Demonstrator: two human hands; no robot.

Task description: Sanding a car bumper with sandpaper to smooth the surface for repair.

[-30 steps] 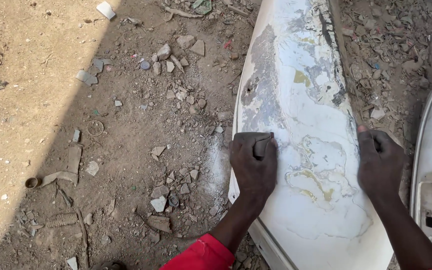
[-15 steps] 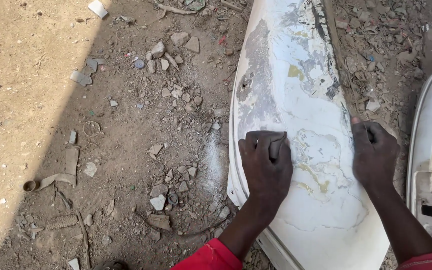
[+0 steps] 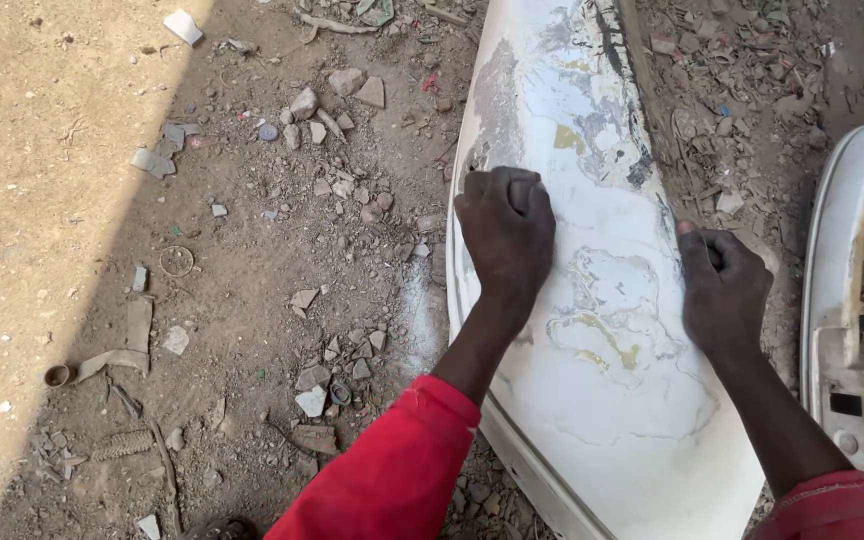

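Dusty bare ground, littered with stones, scraps and bits of rubble, fills the scene, half in sun and half in shade. Lying lengthwise on it is a long white body panel, its paint worn through in grey, yellow and bare patches. To the right of the panel, well apart across a strip of debris, stands another white moulded part with slots in it.

Both red sleeves reach in from the bottom edge. The left hand presses down on the panel near its left rim, fingers curled tight over a small dark pad that shows between the knuckles. Compared with a second ago, this hand sits further up the panel and more toward its middle; earlier it lay close to the left edge. The right hand is clenched around the panel's right rim, thumb on top, gripping the edge itself; it too has shifted slightly up along that rim.

Left of the panel lie a cluster of grey stones, a small ring-shaped cap and a white scrap at the far top.
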